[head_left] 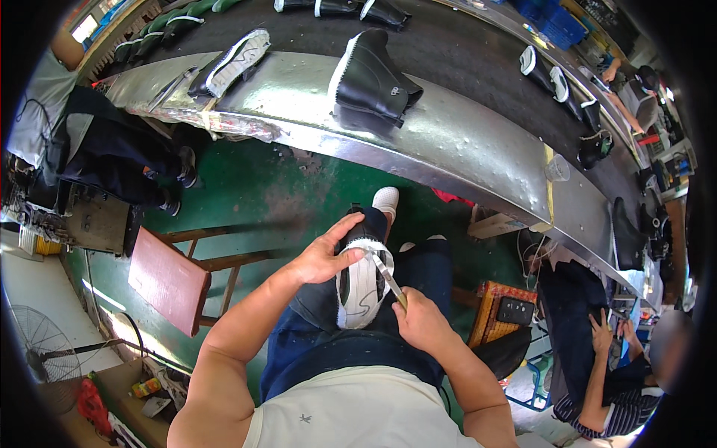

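A black boot [361, 293] lies sole up across my lap, its pale underside facing me and a white fringed edge showing at the far end. My left hand [327, 252] is wrapped round that far end, the thumb pressed on the rim. In my right hand [423, 321] is a slim metal hand tool [390, 279] with a brownish handle. Its tip reaches the fringed edge, near my left thumb. The tip is too small to tell whether it is a blade.
Ahead, a metal-edged bench [448, 112] carries a standing black boot [373, 78] and one on its side [237, 66]. More boots rest on the dark belt [463, 52]. A stool [168, 280] is at left. People sit or stand on both sides; a fan [41, 351] is lower left.
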`<state>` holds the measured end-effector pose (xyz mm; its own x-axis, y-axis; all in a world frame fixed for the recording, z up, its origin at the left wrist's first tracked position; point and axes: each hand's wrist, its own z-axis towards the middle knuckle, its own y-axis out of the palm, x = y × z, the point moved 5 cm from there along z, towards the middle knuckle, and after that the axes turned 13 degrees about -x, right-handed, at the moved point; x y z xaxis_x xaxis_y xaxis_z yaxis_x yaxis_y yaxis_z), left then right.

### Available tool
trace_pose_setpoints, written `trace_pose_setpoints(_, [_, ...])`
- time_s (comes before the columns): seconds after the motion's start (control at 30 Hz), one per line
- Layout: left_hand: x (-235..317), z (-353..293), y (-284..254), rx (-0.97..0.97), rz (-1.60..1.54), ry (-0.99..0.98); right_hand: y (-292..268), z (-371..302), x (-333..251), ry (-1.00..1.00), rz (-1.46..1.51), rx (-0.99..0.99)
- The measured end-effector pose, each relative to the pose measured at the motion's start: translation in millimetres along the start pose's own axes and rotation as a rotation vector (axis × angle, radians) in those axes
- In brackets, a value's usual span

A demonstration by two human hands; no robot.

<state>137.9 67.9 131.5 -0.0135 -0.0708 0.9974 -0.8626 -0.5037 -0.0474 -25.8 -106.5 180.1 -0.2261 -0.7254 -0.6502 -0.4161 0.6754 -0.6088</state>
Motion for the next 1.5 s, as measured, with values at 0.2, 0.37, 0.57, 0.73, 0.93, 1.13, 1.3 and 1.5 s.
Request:
trace_pose_setpoints(0.2, [-1,11,7,0.196,0.014,-0.112,-3,2,1,0.001,0.02,-0.025])
trace_pose_setpoints(0.37, [0,7,-4,0.191,0.062,-0.133,-14,-9,7,-0.026,0.441,-0.214])
trace_pose_setpoints(0.57, [-4,4,-2,0.149,-0.029,-0.149,-17,32,4,-0.188,0.398,0.067])
trace_pose_setpoints(0.73, [21,-21,1,0.199,-0.007,-0.059,0,39,25,-0.237,0.728,0.287])
trace_pose_setpoints(0.93, [82,-70,62,0.102,0.295,0.172,11,40,13,-0.242,0.594,0.269])
trace_pose_setpoints(1.13, [15,-92,75,0.179,0.401,-0.189,30,35,40,-0.29,0.5,0.299])
trace_pose_setpoints(1.3, [-6,-74,71,0.178,0.099,-0.377,46,23,48,-0.206,0.422,0.277])
trace_pose_setpoints(1.5, [-19,-43,75,-0.004,0.079,-0.336,47,21,74,-0.159,0.91,0.06])
